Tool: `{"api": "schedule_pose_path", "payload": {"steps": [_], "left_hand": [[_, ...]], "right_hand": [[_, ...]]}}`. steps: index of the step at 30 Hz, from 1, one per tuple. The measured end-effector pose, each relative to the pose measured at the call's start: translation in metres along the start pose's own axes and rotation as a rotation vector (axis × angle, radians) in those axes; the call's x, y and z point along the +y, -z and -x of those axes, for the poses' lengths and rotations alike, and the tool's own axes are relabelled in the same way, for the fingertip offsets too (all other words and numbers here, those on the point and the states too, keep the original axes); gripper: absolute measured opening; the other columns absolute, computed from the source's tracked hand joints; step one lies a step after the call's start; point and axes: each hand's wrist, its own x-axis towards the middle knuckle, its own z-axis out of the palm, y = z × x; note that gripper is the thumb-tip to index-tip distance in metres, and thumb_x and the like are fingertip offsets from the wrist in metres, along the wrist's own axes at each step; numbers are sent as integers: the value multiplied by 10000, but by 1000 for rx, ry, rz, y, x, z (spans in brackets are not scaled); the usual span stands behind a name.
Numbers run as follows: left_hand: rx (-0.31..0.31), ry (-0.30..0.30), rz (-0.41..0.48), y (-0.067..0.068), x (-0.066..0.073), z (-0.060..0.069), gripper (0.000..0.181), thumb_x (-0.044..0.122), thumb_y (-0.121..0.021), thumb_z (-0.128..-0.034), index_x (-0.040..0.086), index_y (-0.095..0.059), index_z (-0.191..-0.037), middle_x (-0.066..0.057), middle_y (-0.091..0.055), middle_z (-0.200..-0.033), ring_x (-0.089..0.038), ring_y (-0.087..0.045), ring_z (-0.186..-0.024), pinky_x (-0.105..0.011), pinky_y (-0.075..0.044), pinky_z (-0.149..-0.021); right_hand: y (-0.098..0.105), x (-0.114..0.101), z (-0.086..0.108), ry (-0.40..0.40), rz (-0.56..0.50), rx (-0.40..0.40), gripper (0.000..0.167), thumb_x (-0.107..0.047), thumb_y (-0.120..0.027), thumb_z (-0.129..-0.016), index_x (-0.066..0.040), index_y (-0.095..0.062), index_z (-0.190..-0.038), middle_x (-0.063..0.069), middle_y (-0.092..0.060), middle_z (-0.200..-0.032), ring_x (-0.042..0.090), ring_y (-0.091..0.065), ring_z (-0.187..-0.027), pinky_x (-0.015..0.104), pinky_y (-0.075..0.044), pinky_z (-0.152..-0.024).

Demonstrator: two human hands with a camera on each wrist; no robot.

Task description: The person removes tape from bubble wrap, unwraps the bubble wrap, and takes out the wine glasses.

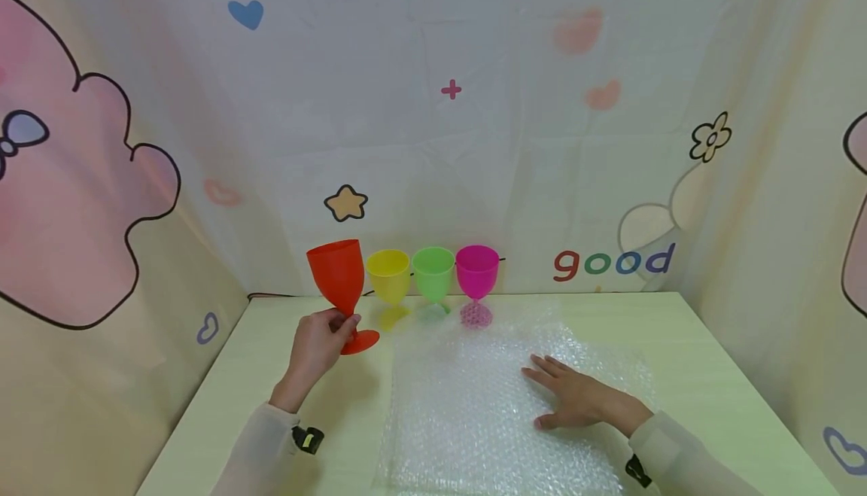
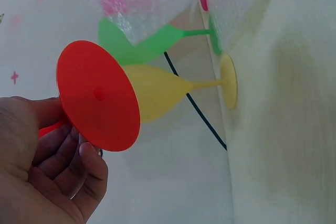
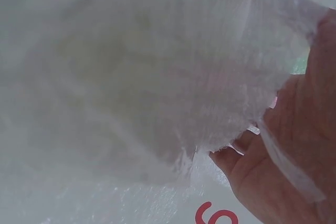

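My left hand (image 1: 318, 345) grips a red plastic goblet (image 1: 336, 274) by its stem, just above the table and slightly tilted. The left wrist view shows the underside of its round foot (image 2: 98, 95), with fingers curled behind it. A translucent sheet of bubble wrap (image 1: 460, 413) lies flat across the middle of the table. My right hand (image 1: 582, 400) is spread over the sheet's right part, fingers extended. In the right wrist view, blurred plastic fills most of the picture and partly covers that hand (image 3: 289, 145); exact contact is hard to tell.
Along the back edge of the table (image 1: 704, 398) stand a yellow goblet (image 1: 388, 274), a green goblet (image 1: 433, 270) and a magenta goblet (image 1: 477, 270) in a row. Bubble wrap overlaps the magenta one's base. A printed curtain (image 1: 420, 142) hangs behind and at both sides.
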Motion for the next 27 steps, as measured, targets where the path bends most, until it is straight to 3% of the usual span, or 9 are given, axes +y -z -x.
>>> {"api": "schedule_pose_path", "payload": {"steps": [10, 19, 27], "left_hand": [[51, 65, 17, -4, -25, -17, 211, 243, -689, -919, 43, -750, -889, -72, -714, -751, -194, -616, -696, -268, -490, -625], [110, 32, -14, -13, -46, -30, 187, 219, -704, -901, 46, -766, -866, -100, -737, -762, -239, -646, -709, -325, -516, -641], [107, 62, 5, -24, -58, -40, 182, 205, -724, -883, 33, -781, -865, -121, -752, -787, -261, -666, -743, -344, -530, -658]], "right_hand": [[2, 0, -1, -4, 16, -15, 929, -571, -733, -780, -189, -344, -1533, 108, -185, -1651, 398, -171, -1512, 646, -300, -1127], [1, 2, -1, -2, -1, -22, 943, -570, -736, -781, -181, -333, -1538, 112, -168, -1655, 395, -151, -1517, 645, -274, -1142], [0, 2, -1, -14, -4, -27, 940, -569, -740, -776, -195, -336, -1537, 104, -170, -1655, 392, -151, -1517, 653, -279, -1135]]}}
